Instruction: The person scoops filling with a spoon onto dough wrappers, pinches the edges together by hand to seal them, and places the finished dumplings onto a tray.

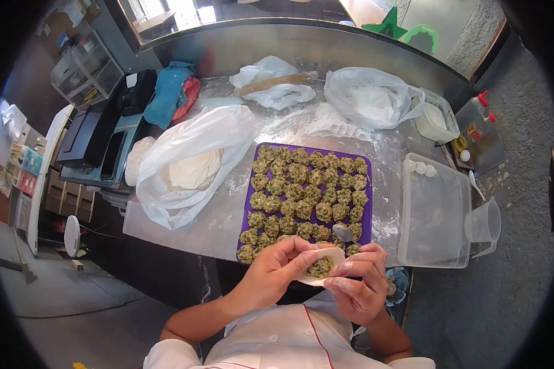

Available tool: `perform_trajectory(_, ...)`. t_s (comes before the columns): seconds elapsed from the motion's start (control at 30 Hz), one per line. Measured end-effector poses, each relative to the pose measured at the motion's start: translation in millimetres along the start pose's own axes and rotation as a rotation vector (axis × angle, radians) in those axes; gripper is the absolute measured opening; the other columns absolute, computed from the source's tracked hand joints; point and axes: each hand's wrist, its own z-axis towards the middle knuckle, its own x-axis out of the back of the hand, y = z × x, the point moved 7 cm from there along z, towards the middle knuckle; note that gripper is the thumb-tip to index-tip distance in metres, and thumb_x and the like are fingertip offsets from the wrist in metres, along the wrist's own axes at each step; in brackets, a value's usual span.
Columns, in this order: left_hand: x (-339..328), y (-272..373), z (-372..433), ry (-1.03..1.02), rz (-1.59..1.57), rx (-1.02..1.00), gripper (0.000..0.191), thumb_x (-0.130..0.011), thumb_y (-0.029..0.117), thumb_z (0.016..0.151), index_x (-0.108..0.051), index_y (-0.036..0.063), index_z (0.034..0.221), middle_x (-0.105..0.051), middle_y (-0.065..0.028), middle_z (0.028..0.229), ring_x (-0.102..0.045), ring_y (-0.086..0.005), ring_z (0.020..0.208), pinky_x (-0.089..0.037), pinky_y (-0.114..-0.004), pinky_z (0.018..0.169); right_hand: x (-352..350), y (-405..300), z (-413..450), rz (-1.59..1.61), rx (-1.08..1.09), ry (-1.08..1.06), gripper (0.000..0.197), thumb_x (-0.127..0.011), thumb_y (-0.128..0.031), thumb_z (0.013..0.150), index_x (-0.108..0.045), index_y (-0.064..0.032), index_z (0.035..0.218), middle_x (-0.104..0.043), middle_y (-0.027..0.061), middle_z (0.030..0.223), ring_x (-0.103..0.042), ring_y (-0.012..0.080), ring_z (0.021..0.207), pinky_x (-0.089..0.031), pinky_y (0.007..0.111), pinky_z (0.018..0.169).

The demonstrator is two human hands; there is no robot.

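Note:
A thin round dough wrapper [338,254] is held up between both hands, just in front of my chest. A lump of chopped green filling [321,267] lies in its middle. My left hand [282,264] pinches the wrapper's left side, thumb over the top edge. With thumb and fingers, my right hand [361,282] grips the right edge. Right behind the hands is a purple tray [368,184] covered with rows of filling balls [303,210]. A metal spoon [342,232] rests on the balls at the tray's near right.
Left of the tray, a plastic bag [166,203] holds flat dough rounds [195,169]. Behind lie a wooden rolling pin [277,84] on a bag and a bag of flour [374,102]. To the right is a translucent container [436,221] with several small dough pieces [422,169], beside a plastic measuring jug [484,222].

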Motion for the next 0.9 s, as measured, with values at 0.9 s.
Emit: perform_trajectory(0.9,-21.5,56.7,-43.8,0.03,0.452,-0.553,0.025,-0.072,-0.012,0.088,-0.073,-0.0018,0.111,-0.071,-0.0222,0.117,-0.071,-0.0262,0.109,-0.059,-0.035,0.091,25.9,5.8,25.4,0.457,-0.218,0.109,0.035,-0.092,-0.012,0.073,-0.073,-0.0084,0.101,-0.068,0.0059,0.097,-0.06,0.0192,0.083,-0.04,0.037,0.076)
